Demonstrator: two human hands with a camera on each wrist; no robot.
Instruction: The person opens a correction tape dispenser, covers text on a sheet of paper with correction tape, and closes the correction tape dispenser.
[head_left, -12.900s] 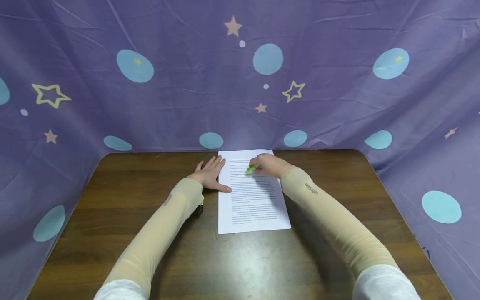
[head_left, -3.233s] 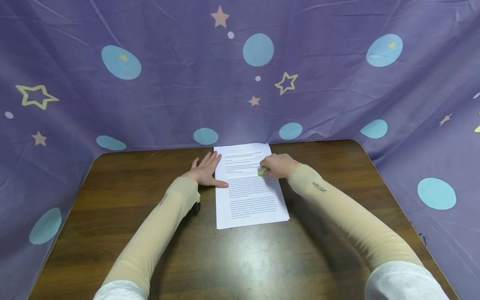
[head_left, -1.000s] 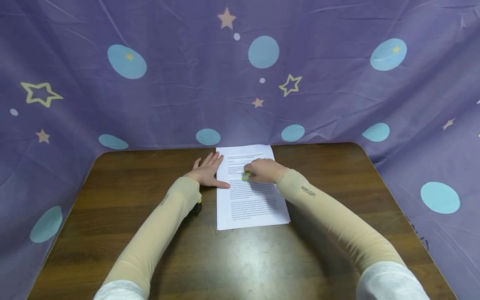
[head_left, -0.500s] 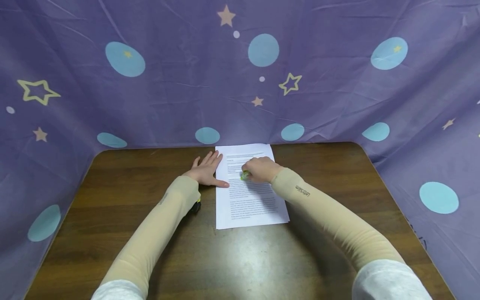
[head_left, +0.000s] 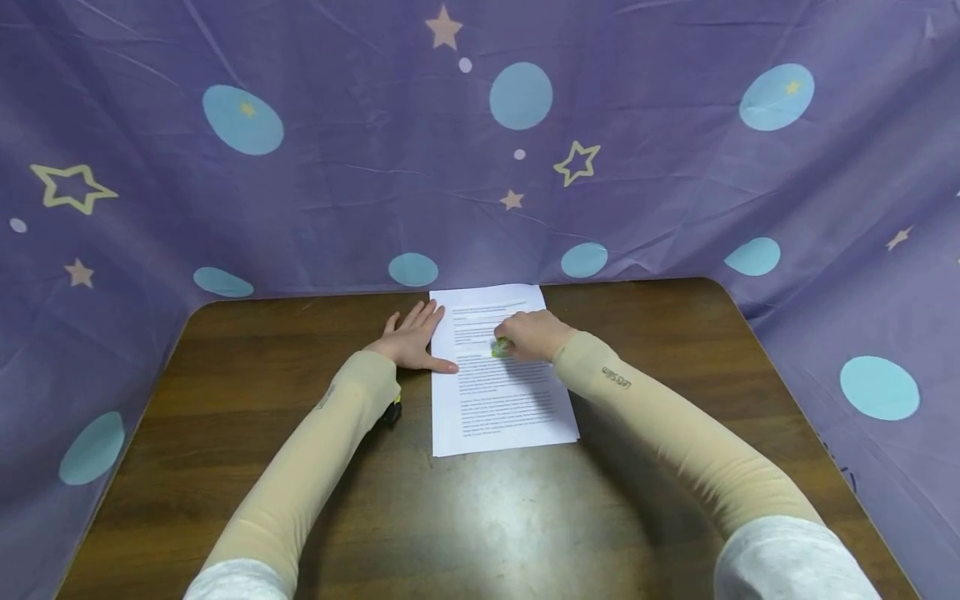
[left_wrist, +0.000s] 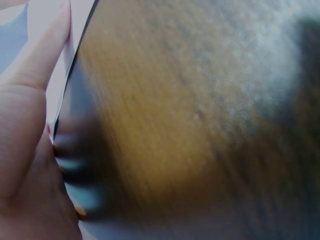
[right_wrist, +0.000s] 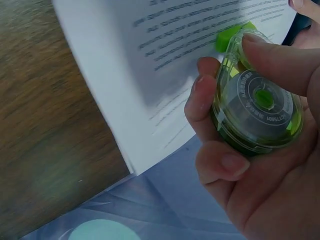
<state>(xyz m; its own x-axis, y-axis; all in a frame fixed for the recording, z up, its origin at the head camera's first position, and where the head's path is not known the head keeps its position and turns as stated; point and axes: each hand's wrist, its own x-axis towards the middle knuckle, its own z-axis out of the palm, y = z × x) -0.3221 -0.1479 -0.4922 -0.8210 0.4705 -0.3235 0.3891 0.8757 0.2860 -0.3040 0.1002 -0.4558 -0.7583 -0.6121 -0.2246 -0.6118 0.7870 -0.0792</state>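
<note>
My right hand [head_left: 536, 335] grips a clear green correction tape dispenser [right_wrist: 257, 107], its thumb and fingers curled round the round case. In the right wrist view its bright green tip end [right_wrist: 228, 39] is at the printed lines of a white sheet of paper [head_left: 487, 446]. In the head view it sits at the upper middle of the page, beside a white band between text lines. More than one sheet seems stacked at the lower edge. My left hand [head_left: 408, 346] lies spread on the page's left edge, thumb on the paper. The left wrist view shows mostly blurred table.
The dark wooden table [head_left: 247, 400] reaches back to a purple curtain [head_left: 337, 192] with stars and blue spots, against which the paper's far edge lies. A small black and yellow object [head_left: 393, 411] shows beside my left wrist.
Over the last half second my right hand has moved the correction tape slightly right across the page. About three seconds ago it was farther right. My left hand keeps its place.
</note>
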